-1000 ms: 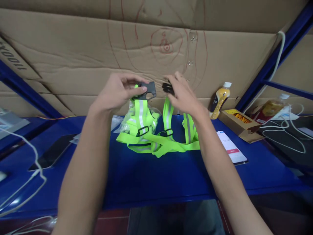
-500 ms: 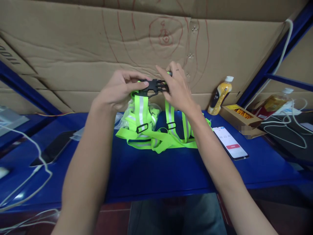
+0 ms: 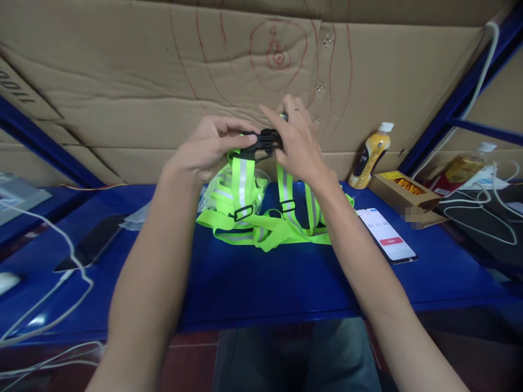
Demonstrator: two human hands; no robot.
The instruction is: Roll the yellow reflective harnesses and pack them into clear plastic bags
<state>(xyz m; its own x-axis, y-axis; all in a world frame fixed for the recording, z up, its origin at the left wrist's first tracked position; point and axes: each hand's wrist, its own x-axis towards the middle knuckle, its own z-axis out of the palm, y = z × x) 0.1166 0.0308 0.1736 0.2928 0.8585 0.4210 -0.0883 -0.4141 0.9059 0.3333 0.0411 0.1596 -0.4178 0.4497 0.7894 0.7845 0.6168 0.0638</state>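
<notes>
A neon-yellow reflective harness [image 3: 273,231] with silver stripes and black strap sliders lies partly on the blue shelf, its two buckle straps lifted. My left hand [image 3: 218,142] is closed on the socket half of a black side-release buckle [image 3: 261,146], thumb on top. My right hand [image 3: 297,136] pinches the prong half from the other side, index finger raised. The prongs sit at least partly inside the socket; whether they have latched I cannot tell. Behind the left strap is a clear plastic bag [image 3: 212,193] with more neon-yellow strapping.
On the right stand a yellow bottle [image 3: 370,155], an open cardboard box [image 3: 404,196] and a tilted bottle [image 3: 463,169]. A lit phone [image 3: 388,234] lies nearby. Left are a dark phone [image 3: 93,242] and white cables [image 3: 75,261]. Cardboard [image 3: 122,71] backs the blue shelf [image 3: 265,288].
My left hand has moved slightly right, bringing the socket half toward my right hand. The prongs have slid deeper into it, and the gap between the halves has narrowed.
</notes>
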